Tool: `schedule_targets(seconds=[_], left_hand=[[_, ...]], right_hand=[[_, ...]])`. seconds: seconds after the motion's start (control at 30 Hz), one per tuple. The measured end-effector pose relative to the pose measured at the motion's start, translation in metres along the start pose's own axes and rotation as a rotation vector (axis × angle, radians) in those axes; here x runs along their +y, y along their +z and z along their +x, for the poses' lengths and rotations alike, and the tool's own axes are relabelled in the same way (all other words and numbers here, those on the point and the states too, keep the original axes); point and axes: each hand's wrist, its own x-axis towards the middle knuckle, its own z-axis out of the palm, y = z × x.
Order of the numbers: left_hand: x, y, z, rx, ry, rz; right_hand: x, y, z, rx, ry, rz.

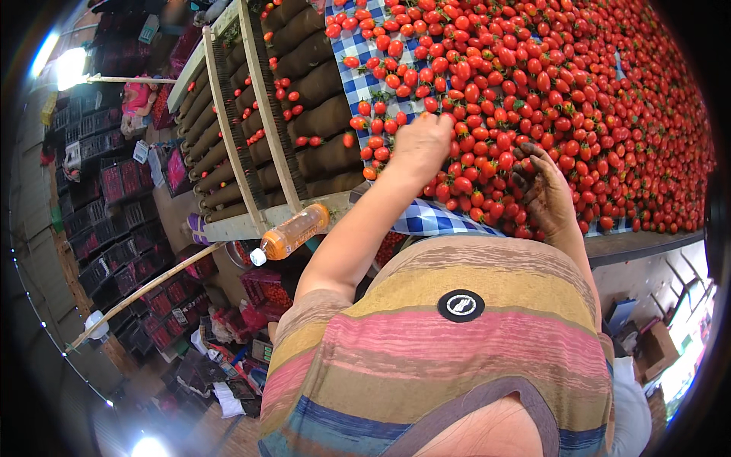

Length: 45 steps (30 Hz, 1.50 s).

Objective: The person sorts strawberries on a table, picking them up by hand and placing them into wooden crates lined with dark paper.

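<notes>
Small red cherry tomatoes (571, 103), some with green stems, cover a wide surface laid with a blue-and-white checked cloth (355, 51). My left hand (424, 141) is back up over the near left part of the tomatoes, its fingers curled down among them; a tomato shows at its fingertips, but whether it is gripped is unclear. To the right, my right hand (542, 191) is turned partly palm up, with dark stains on palm and fingers. Its bent fingers are spread beside the tomatoes, and red shows between them; whether it holds any is unclear.
Left of the cloth is a roller conveyor (320, 114) with brush strips on crossbars and scattered tomatoes. A bottle of orange drink (294, 231) lies at its near edge, by a bamboo pole (154, 283). Stacked crates (128, 180) stand farther left. A cardboard box (657, 351) is lower right.
</notes>
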Motion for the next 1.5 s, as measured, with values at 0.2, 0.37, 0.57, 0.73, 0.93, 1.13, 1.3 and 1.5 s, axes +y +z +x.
schedule_targets(seconds=[0.2, 0.37, 0.57, 0.73, 0.93, 1.13, 1.3, 1.5], left_hand=[[0.004, -0.005, 0.005, 0.003, 0.0, -0.25], [0.034, -0.052, 0.012, -0.029, 0.218, -0.593], [-0.005, 0.001, 0.082, 0.284, 0.264, 0.015], [-0.076, 0.009, 0.08, 0.345, 0.151, 0.087], [-0.016, -0.013, 0.089, 0.306, 0.29, -0.073], [0.022, 0.006, 0.104, -0.023, 0.038, -0.285], [0.019, 0.005, 0.099, 0.107, 0.156, -0.359], [0.058, 0.026, 0.126, 0.122, 0.335, 0.084]], right_hand=[[0.005, 0.001, 0.004, -0.036, 0.012, -0.04], [0.011, 0.02, 0.013, -0.172, 0.172, 0.301], [0.005, 0.02, 0.016, -0.142, 0.24, 0.347], [-0.021, -0.031, -0.022, -0.306, -0.039, 0.474], [-0.041, -0.094, -0.099, -0.116, -0.459, 0.667], [-0.018, -0.251, -0.222, 0.005, -0.759, 0.61], [0.025, -0.329, -0.239, 1.137, -0.578, -0.034], [-0.057, -0.196, -0.16, 1.139, -0.968, -0.648]])
